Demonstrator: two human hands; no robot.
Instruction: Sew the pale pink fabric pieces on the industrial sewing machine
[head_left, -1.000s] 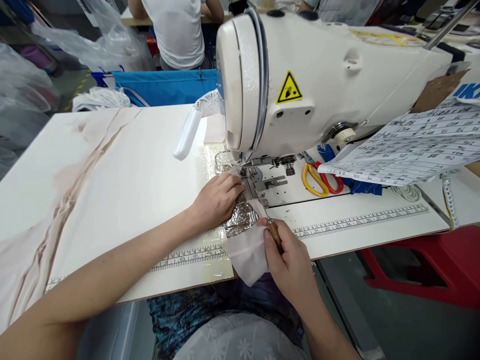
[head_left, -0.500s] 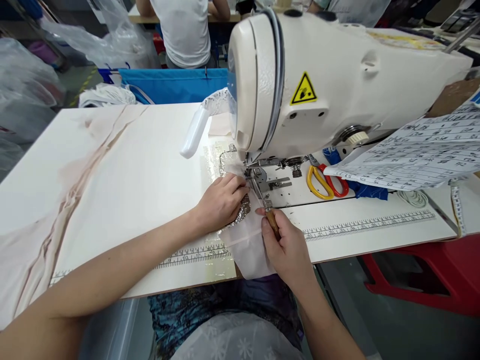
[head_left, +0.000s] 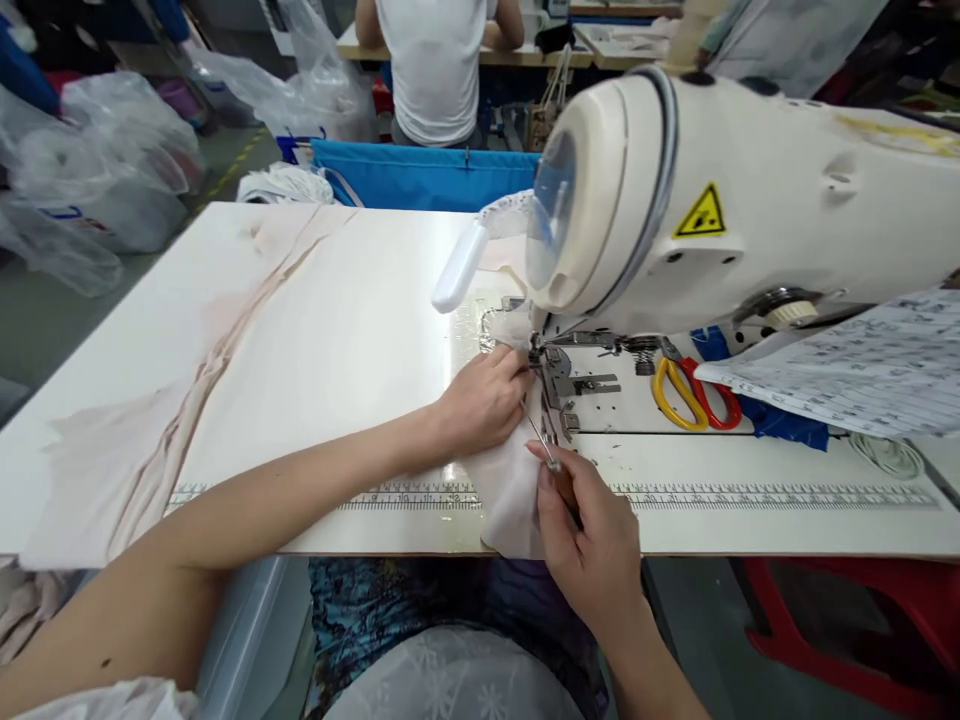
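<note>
Beside the presser foot of a white sewing machine (head_left: pixel 630 190), my left hand (head_left: pixel 486 398) has its fingers curled together on a pale pink piece of fabric (head_left: pixel 514 490). The fingertips are partly hidden. The fabric runs under the needle area and hangs down to the table's front edge. My right hand (head_left: pixel 589 530) is wrapped round the wooden handle of an awl (head_left: pixel 541 437). Its thin metal shaft slants up and left over the fabric, the tip close to my left fingers.
Red-and-yellow-handled scissors (head_left: pixel 694 393) lie right of the needle plate, near a hanging printed sheet (head_left: pixel 847 350). Long pale fabric (head_left: pixel 202 385) lies on the table's left. A printed ruler (head_left: pixel 765 496) follows the front edge. Beyond a blue cloth bin (head_left: pixel 427 175) sits a person (head_left: pixel 435 70).
The view has shifted, so the machine and table appear farther right. The awl's tip has moved off the presser foot area, down and toward my left fingers. Both hands keep their hold.
</note>
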